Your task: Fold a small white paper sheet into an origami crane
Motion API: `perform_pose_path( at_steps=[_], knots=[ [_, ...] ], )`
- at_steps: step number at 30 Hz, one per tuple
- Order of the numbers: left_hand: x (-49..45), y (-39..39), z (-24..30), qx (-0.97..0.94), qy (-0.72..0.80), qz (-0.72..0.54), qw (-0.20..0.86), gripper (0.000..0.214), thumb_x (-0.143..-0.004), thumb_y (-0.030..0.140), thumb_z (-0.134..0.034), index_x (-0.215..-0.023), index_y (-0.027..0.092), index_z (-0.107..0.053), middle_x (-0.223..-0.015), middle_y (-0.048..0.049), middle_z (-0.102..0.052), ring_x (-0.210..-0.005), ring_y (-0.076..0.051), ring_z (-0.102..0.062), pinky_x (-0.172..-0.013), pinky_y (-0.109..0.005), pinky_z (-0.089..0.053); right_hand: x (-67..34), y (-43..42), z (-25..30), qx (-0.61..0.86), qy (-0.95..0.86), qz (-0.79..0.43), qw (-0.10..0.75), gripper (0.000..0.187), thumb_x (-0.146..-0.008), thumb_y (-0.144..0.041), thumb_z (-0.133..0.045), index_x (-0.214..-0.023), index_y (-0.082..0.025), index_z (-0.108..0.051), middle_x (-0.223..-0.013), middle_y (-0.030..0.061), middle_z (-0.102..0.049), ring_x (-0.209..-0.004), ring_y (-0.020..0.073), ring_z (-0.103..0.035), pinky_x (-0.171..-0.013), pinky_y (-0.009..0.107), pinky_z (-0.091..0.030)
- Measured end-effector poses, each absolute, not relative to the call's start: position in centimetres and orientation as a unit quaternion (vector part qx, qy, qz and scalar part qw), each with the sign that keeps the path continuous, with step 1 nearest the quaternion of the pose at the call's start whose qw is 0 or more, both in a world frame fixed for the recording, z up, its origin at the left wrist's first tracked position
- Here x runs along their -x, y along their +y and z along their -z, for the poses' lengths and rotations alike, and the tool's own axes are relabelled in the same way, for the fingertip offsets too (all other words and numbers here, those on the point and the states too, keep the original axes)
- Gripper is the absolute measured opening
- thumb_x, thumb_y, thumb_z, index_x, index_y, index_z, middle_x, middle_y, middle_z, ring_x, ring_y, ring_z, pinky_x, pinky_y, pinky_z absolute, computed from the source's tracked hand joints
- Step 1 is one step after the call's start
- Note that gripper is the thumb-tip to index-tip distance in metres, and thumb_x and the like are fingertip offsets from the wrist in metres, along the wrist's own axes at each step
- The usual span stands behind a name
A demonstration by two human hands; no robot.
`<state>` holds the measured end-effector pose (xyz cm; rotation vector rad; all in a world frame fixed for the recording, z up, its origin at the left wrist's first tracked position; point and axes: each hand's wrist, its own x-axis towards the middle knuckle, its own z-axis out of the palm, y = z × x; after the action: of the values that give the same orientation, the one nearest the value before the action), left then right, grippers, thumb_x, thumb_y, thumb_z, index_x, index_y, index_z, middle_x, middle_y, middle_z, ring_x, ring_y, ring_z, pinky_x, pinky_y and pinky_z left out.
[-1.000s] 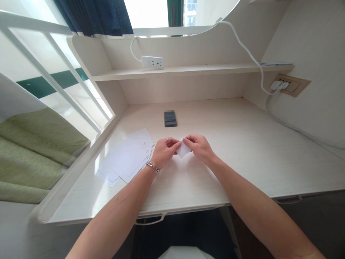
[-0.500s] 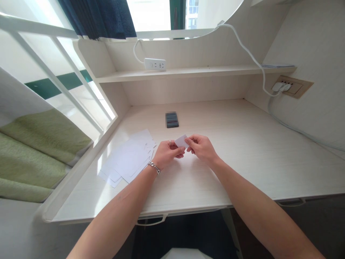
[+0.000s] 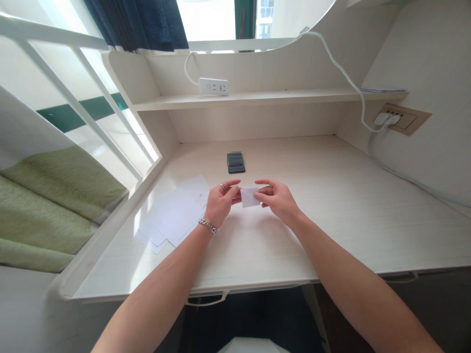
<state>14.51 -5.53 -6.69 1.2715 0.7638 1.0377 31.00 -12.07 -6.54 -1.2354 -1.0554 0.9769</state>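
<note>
Paper (image 3: pixel 249 198): pinched at its right side in the right grip (image 3: pixel 278 198), above the desk (image 3: pixel 324 196), reaching leftward from there. Looks about square, with no clear long axis. Ends at the left grip (image 3: pixel 219 203); cannot tell whether merely touched or grasped there

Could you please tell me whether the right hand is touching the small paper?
Touching: in the head view, the right hand pinches the small paper at its edge.

Desk (image 3: pixel 353 206) open rightward; papers (image 3: pixel 180 208) block left, dark object (image 3: pixel 236 163) ahead.
</note>
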Motion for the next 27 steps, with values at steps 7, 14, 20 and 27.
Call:
perform_pose_path(
  at_steps=[7, 14, 20, 27],
  knots=[
    [-14.41, -5.67, 6.81, -0.618, 0.335, -0.405, 0.585, 0.029, -0.064, 0.033, -0.081, -0.083, 0.012, -0.072, -0.074, -0.0065, -0.071, -0.068, -0.015, -0.065, -0.062, -0.027, -0.053, -31.09, -11.87, 6.95, 0.543, -0.465, -0.399, 0.574, 0.026, -0.066, -0.033, -0.075, -0.084, -0.016, -0.068, -0.076, 0.0052, -0.071, -0.067, 0.0159, -0.062, -0.053, 0.026, -0.044],
    [-14.14, -5.71, 6.48, -0.607, 0.337, -0.377, 0.614, 0.030, -0.063, 0.034, -0.081, -0.082, 0.011, -0.073, -0.077, -0.0084, -0.072, -0.070, -0.017, -0.065, -0.064, -0.031, -0.055, -30.96, -12.01, 6.80, 0.524, -0.484, -0.422, 0.559, 0.025, -0.067, -0.038, -0.075, -0.073, -0.016, -0.065, -0.065, 0.0007, -0.063, -0.059, 0.0125, -0.056, -0.053, 0.026, -0.043],
    [-13.86, -5.60, 6.19, -0.602, 0.330, -0.375, 0.623, 0.029, -0.062, 0.031, -0.082, -0.082, 0.012, -0.074, -0.077, -0.0075, -0.072, -0.071, -0.017, -0.065, -0.068, -0.033, -0.055, -31.15, -12.03, 6.70, 0.516, -0.482, -0.434, 0.560, 0.025, -0.066, -0.037, -0.077, -0.067, -0.015, -0.065, -0.060, 0.0007, -0.062, -0.054, 0.0115, -0.053, -0.053, 0.027, -0.043],
    [-13.73, -5.57, 6.02, -0.612, 0.339, -0.363, 0.615, 0.027, -0.060, 0.030, -0.083, -0.079, 0.012, -0.075, -0.072, -0.0069, -0.071, -0.066, -0.015, -0.063, -0.063, -0.030, -0.053, -30.86, -12.28, 6.46, 0.517, -0.484, -0.423, 0.565, 0.025, -0.070, -0.040, -0.073, -0.070, -0.017, -0.065, -0.065, 0.0007, -0.062, -0.061, 0.0125, -0.054, -0.053, 0.025, -0.043]
  ],
)
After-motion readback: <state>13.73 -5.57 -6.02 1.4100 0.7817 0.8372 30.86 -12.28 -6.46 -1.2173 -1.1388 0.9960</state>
